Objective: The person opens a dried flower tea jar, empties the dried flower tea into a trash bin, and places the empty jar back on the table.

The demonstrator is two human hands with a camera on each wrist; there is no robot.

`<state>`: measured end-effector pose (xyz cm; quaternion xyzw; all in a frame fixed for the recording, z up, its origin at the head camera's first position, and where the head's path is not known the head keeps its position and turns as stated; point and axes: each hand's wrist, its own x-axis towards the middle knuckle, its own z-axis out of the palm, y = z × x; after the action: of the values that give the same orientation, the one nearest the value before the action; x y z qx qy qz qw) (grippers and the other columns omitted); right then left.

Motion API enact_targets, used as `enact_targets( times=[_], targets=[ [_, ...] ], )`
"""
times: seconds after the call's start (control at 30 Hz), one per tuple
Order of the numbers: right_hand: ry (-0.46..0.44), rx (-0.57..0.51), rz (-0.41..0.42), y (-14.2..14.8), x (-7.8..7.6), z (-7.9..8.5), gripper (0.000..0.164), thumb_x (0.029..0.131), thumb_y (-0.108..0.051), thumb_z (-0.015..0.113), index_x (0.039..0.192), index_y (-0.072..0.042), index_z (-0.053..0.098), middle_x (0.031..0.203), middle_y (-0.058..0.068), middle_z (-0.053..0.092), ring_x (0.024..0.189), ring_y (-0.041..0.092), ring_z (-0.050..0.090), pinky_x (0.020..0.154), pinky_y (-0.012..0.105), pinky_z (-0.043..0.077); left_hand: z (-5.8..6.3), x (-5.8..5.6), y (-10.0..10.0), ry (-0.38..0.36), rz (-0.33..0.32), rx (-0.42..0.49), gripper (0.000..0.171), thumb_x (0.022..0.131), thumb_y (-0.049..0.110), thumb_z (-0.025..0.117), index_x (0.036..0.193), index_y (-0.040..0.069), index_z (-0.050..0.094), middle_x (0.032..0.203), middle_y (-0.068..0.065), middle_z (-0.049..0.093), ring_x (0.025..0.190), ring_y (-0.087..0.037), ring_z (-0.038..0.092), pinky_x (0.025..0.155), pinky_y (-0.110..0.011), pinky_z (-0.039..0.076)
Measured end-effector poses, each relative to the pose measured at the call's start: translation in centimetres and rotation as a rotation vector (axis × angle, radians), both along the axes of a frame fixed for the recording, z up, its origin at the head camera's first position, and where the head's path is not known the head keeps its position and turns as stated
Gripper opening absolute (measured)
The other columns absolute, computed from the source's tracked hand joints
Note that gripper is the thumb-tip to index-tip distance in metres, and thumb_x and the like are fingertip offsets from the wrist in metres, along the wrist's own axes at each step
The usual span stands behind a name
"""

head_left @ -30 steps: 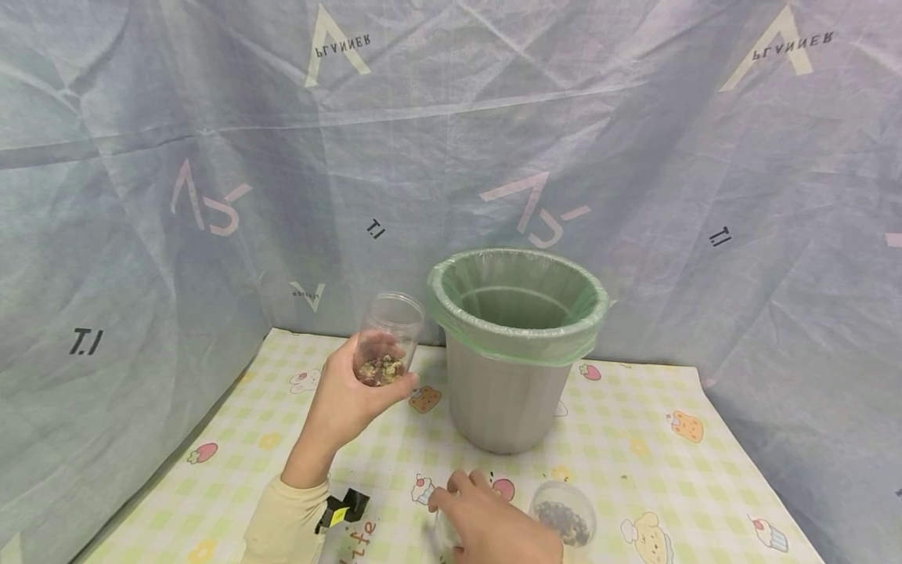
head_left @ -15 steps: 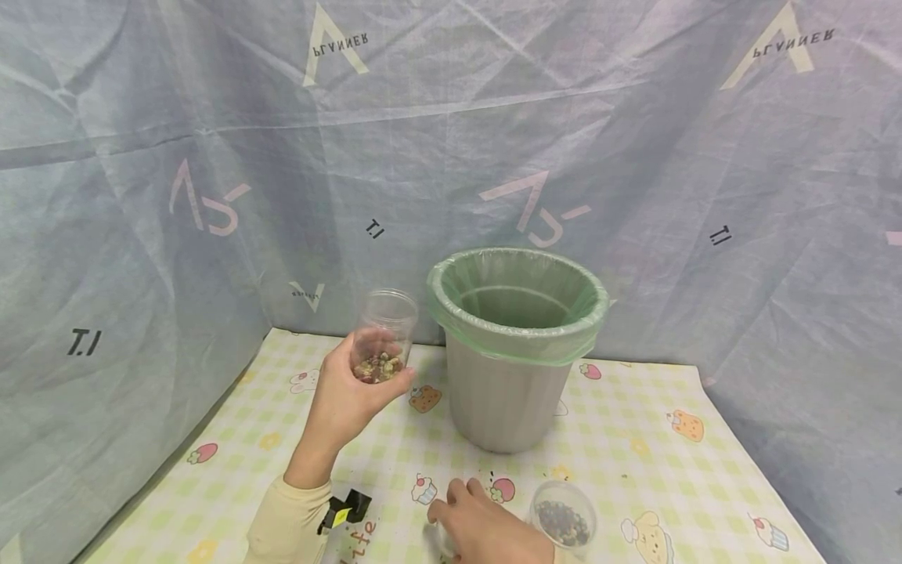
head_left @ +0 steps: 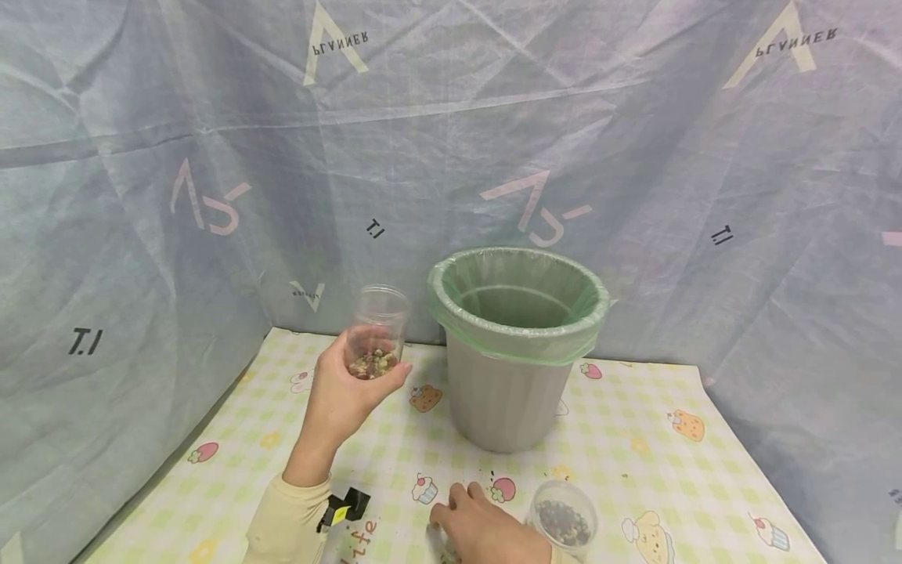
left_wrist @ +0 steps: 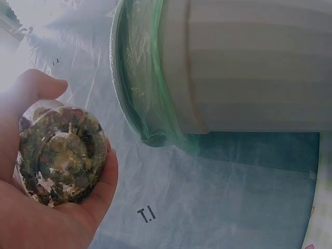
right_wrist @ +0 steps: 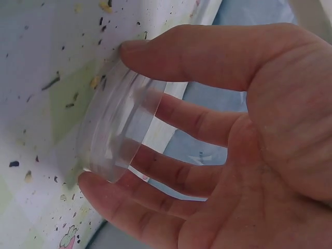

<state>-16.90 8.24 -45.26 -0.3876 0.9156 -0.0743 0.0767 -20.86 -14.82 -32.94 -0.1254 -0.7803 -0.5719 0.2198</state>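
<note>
My left hand (head_left: pixel 334 403) grips a clear plastic jar (head_left: pixel 381 307) in the air, left of the bin. Dried flower buds (head_left: pixel 372 364) fill its lower part. The left wrist view shows the jar's ringed base (left_wrist: pixel 62 158), with fingers and thumb curled round its side. At the front of the table my right hand (head_left: pixel 486 529) holds a shallow clear plastic lid (right_wrist: pixel 116 127) by its edge, thumb on one side and fingertips on the other. The lid is tilted, close over the tablecloth, and mostly hidden under the hand in the head view.
A grey bin (head_left: pixel 503 399) with a green bag (head_left: pixel 521 345) over its rim stands at the back centre. Right of my right hand is a clear tub (head_left: pixel 564 517) with dark bits inside. Small dark crumbs (right_wrist: pixel 51 82) dot the checked tablecloth (head_left: pixel 634 486). Grey-blue curtains (head_left: pixel 423 141) hang behind.
My left hand has shifted slightly left and up with the jar, away from the bin. The right hand stays low near the table with the lid, moving only a little.
</note>
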Motion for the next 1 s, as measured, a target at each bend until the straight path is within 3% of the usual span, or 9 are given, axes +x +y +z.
enact_targets(
  times=[0.2, 0.47, 0.67, 1.0],
  targets=[
    [0.004, -0.013, 0.001, -0.02, 0.10, -0.17, 0.039, 0.087, -0.044, 0.079, 0.120, -0.027, 0.068, 0.101, -0.009, 0.052, 0.085, 0.008, 0.044, 0.073, 0.024, 0.046, -0.03, -0.13, -0.04, -0.001, 0.007, -0.001, 0.049, 0.084, 0.029, 0.088, 0.127, 0.023, 0.065, 0.113, -0.001, 0.072, 0.087, -0.021, 0.069, 0.067, -0.034, 0.057],
    [0.035, -0.038, 0.029, 0.29, 0.23, -0.04, 0.047, 0.086, -0.057, 0.075, 0.120, -0.025, 0.069, 0.099, -0.009, 0.052, 0.084, 0.007, 0.043, 0.073, 0.022, 0.045, -0.07, -0.17, -0.03, -0.010, 0.003, 0.000, 0.051, 0.084, 0.028, 0.088, 0.128, 0.022, 0.064, 0.115, -0.002, 0.071, 0.090, -0.022, 0.069, 0.070, -0.034, 0.058],
    [0.059, -0.035, 0.025, 0.12, 0.33, -0.26, 0.044, 0.085, -0.055, 0.076, 0.117, -0.025, 0.069, 0.098, -0.009, 0.051, 0.083, 0.007, 0.043, 0.073, 0.022, 0.044, -0.08, -0.13, 0.00, -0.015, -0.001, 0.003, 0.051, 0.084, 0.029, 0.088, 0.128, 0.024, 0.064, 0.115, -0.001, 0.071, 0.089, -0.022, 0.069, 0.070, -0.035, 0.058],
    [0.029, -0.001, -0.004, -0.09, 0.23, -0.23, 0.044, 0.086, -0.054, 0.076, 0.119, -0.026, 0.068, 0.101, -0.008, 0.053, 0.085, 0.009, 0.045, 0.074, 0.024, 0.046, -0.10, -0.06, 0.01, -0.009, -0.005, 0.002, 0.051, 0.083, 0.029, 0.088, 0.128, 0.024, 0.064, 0.114, 0.000, 0.072, 0.091, -0.022, 0.069, 0.070, -0.036, 0.058]
  ],
)
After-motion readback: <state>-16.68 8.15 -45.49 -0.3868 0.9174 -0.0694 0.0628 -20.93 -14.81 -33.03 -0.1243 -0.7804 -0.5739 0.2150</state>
